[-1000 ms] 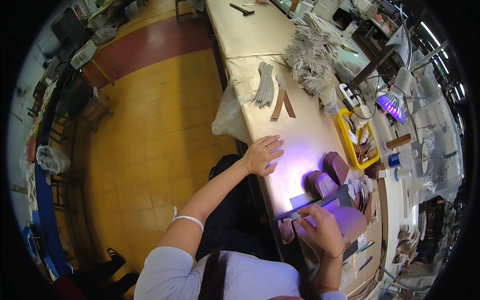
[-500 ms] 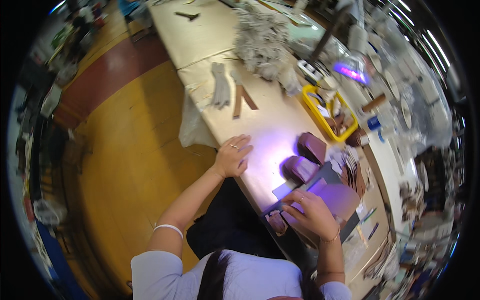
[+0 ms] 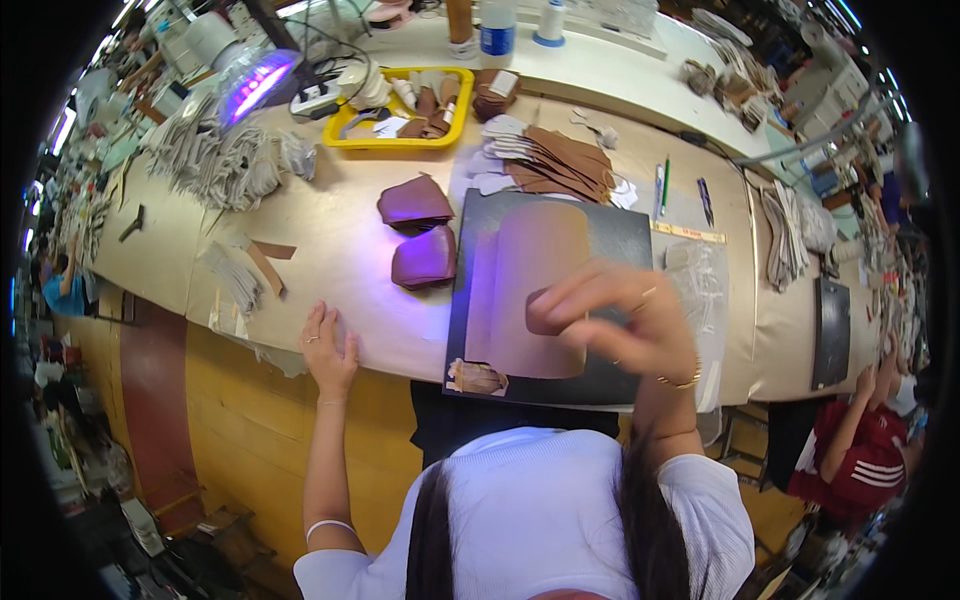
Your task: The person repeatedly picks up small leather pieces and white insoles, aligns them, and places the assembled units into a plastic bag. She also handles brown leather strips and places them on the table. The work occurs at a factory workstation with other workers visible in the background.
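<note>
My left hand (image 3: 330, 350) lies on the table's near edge, fingers stretched out, holding nothing. My right hand (image 3: 625, 320) is raised over a black board (image 3: 615, 235) and partly smeared by motion. Its fingers pinch a small dark brown piece (image 3: 542, 312), rounded at the edge; its material is hard to make out. Beneath it, a larger curled tan-brown sheet (image 3: 540, 245) lies on the board. Left of the board sit two stacks of rounded maroon pieces, a far stack (image 3: 415, 203) and a near stack (image 3: 424, 258), lit violet. At the board's near left corner is a small picture patch (image 3: 477, 377).
Behind the board lies a fan of brown strips (image 3: 565, 165). A yellow basket (image 3: 400, 143) holds small parts beside a violet-lit lamp (image 3: 262, 85). Grey strips (image 3: 215, 155) pile up at the far left. Pens (image 3: 665, 185) lie right; a co-worker in a red shirt (image 3: 865, 450) sits farther right.
The view has swung to the right, so the table now runs across it. My right hand has moved from the board's left side to above the tan sheet. My left hand still rests on the edge.
</note>
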A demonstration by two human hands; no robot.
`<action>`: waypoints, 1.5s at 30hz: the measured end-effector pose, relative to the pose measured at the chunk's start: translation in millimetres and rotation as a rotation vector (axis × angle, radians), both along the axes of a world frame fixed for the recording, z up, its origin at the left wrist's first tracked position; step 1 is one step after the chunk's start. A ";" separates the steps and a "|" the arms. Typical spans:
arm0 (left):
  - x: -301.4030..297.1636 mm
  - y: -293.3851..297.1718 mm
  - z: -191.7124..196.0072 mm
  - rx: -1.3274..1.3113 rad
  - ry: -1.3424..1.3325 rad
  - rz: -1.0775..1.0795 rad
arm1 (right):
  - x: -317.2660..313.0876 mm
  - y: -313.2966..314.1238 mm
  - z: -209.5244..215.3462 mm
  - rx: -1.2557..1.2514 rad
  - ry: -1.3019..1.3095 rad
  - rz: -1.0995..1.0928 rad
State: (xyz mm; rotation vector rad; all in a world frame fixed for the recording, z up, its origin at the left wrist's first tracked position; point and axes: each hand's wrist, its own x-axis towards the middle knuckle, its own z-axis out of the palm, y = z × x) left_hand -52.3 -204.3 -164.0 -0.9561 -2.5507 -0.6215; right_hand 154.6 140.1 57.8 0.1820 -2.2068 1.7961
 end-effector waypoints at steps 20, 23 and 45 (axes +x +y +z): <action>-37.8 132.0 52.1 0.010 -0.267 -0.220 | 188.8 117.1 -134.3 0.668 -0.491 -0.900; -32.8 133.9 55.3 0.039 -0.269 -0.268 | 187.6 119.7 -152.9 0.821 -0.435 -0.930; 5.2 159.3 104.5 0.185 -0.358 -0.321 | 184.0 145.9 -115.8 0.591 -0.830 -0.516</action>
